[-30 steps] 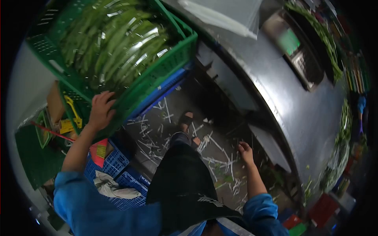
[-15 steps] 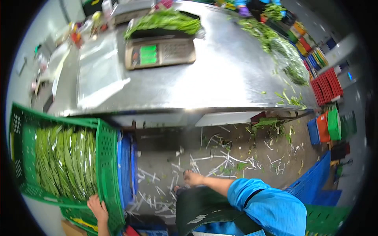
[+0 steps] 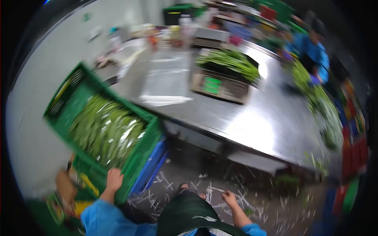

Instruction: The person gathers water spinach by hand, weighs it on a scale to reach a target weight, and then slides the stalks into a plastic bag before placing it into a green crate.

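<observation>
My left hand is closed over the near rim of a green crate, its fingers hooked at the edge. Long green vegetables in clear plastic bags fill the crate. Over the floor hangs my right hand, its fingers partly curled and smeared by motion, touching no object that I can make out. On the metal table, leafy greens lie in a dark tray on a scale with a green display. Clear plastic bags lie flat left of the scale.
A co-worker in blue stands at the table's far right near a heap of greens. Blue crates are below the green one. White strips and leaf scraps litter the floor. Bottles stand at the back.
The view has swung, so the crate and table sit tilted and further right. The co-worker shows more fully. My left hand remains at the crate; my right hand appears further right and lower.
</observation>
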A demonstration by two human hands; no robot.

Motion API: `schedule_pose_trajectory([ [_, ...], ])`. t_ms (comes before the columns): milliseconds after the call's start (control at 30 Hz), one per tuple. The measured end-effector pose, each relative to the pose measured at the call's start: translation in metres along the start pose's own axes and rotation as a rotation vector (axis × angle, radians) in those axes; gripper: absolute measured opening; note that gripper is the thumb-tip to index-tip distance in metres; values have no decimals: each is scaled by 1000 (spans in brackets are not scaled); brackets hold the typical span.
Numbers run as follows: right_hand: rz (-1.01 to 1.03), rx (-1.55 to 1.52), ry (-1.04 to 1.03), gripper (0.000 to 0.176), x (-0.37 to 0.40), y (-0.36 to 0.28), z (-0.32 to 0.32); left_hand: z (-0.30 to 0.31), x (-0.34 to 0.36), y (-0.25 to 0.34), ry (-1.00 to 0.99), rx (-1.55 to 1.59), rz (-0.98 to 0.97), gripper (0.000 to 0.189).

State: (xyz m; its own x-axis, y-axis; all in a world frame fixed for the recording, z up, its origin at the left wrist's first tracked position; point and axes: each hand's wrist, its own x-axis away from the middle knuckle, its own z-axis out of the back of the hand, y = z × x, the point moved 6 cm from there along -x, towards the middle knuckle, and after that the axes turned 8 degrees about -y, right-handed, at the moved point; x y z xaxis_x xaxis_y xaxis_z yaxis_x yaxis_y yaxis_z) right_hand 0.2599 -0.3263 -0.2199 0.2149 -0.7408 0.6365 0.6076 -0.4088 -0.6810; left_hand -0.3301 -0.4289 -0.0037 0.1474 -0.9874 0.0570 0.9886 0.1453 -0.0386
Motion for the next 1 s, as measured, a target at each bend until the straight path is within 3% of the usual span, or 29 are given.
schedule_pose_trajectory([
  [67, -64, -150, -75, 33, -10, 24, -19, 0, -1, -4, -27, 12, 14, 20],
  [133, -129, -121, -214, 31, -13, 0, -41, -2, 3, -11, -15, 30, 53, 19],
  [200, -67, -95, -342, 28, -20, -59, -63, -6, -4, -13, -65, 55, -7, 21],
  [233, 57, 63, -343, 31, -52, -56, -81, -8, -4, -15, -88, 47, -4, 22],
  [300, 261, 255, -354, 32, -62, -173, -93, -10, -6, -19, -118, 91, 13, 22],
  [433, 592, -26, -441, 23, -98, -402, -128, -15, -6, -31, -152, 240, 12, 24],
  [500, 728, -136, -382, 22, -128, -496, -142, -17, -10, -36, -210, 321, 33, 25],
  [667, 895, 36, -278, 20, -200, -687, -173, -28, -13, -44, -442, 357, 39, 29],
  [733, 983, 131, -243, 20, -241, -743, -184, 3, -26, -48, -169, 473, 4, 30],
  [767, 1044, 314, -209, 19, -231, -790, -181, 58, -56, -59, 10, 565, -17, 35],
  [800, 1134, 441, -165, 18, -237, -828, -186, 65, -71, -87, 13, 493, -13, 38],
  [867, 1234, 751, -160, 18, -265, -889, -206, 159, -131, -188, -44, 18, 267, 39],
  [900, 1249, 916, -186, 20, -286, -917, -222, 220, -152, -237, 465, 31, 352, 42],
  [933, 1286, 1053, -161, 22, -310, -942, -239, 257, -169, -276, 680, -248, 439, 51],
  [1000, 1300, 1204, -106, 27, -355, -988, -276, 320, -211, -337, 546, -337, 637, 66],
])
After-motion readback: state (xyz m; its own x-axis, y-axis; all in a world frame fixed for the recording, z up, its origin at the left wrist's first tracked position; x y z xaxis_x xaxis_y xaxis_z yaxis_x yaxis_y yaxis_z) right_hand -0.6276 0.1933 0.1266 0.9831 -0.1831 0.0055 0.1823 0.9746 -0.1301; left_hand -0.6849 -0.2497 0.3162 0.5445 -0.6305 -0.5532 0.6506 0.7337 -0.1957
